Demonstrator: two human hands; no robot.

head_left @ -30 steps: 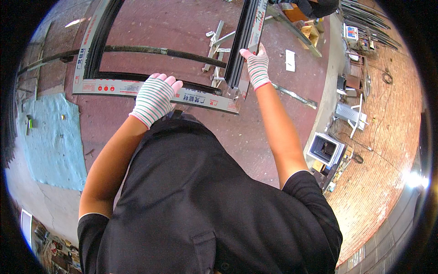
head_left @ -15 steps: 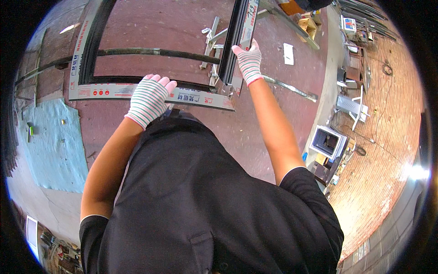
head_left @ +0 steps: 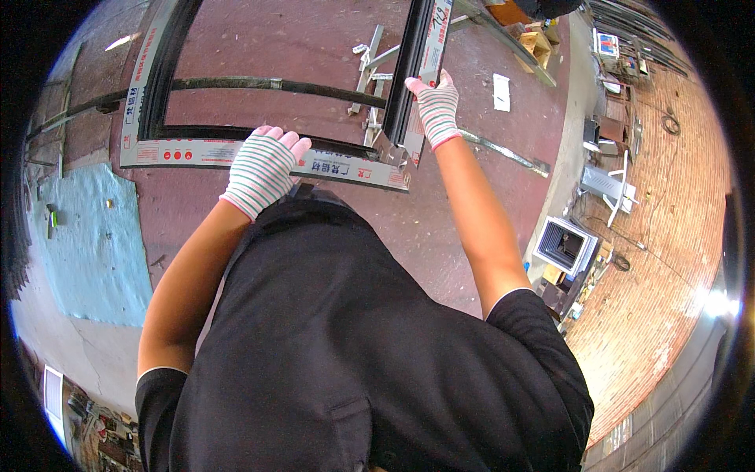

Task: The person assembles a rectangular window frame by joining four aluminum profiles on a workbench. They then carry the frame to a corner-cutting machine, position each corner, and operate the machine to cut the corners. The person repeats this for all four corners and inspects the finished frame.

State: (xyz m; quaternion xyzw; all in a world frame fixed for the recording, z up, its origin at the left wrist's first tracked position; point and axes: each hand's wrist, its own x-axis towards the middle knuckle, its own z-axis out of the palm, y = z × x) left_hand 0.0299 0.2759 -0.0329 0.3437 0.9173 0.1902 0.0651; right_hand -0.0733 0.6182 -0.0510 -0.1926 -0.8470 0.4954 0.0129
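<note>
A black window frame (head_left: 212, 157), covered on its outer faces with grey-white printed protective film, reaches in front of me past the upper edge of the view. My left hand (head_left: 265, 169), in a white glove with green stripes and pink fingertips, is curled over the near rail, fingers toward the frame's opening. Gloved alike, my right hand (head_left: 436, 106) grips the right-hand rail a little above the near right corner, its thumb on the inner side. At that corner the mitred joint looks uneven; whether a gap runs through it I cannot tell.
Under the frame runs a dark support bar (head_left: 236, 83), with a metal stand (head_left: 368, 75) near the right rail. A blue sheet (head_left: 94, 244) lies on the floor at left. Along the brick wall (head_left: 661, 259) stand a grey-white box-like frame (head_left: 565, 244) and several tools.
The frame and both hands appear shifted slightly to the right in the view. My grip on both rails stays the same.
</note>
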